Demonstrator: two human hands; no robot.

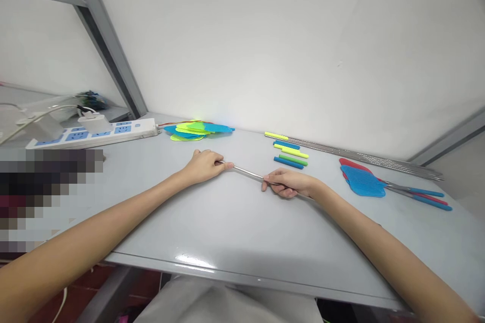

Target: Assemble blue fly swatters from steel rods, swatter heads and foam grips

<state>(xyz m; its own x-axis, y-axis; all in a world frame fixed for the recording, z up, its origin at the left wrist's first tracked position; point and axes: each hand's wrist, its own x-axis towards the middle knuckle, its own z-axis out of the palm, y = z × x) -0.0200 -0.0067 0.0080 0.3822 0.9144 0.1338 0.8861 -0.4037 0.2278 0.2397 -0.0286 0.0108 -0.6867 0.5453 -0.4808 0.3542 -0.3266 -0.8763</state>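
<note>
A thin metal rod runs between my two hands above the grey table. My left hand is closed around its left end, with the thumb along the rod. My right hand grips it further right, and the rod's other end comes out under my right wrist. Behind my right hand lie several coloured handle tubes in blue, green and yellow. A pile of blue and yellow fly swatter heads rests beyond my left hand.
Several fly swatters with blue and red parts lie on the right. Behind them, a bundle of metal rods runs along the wall. A white power strip with plugs sits at the left. The table's front edge is close to me.
</note>
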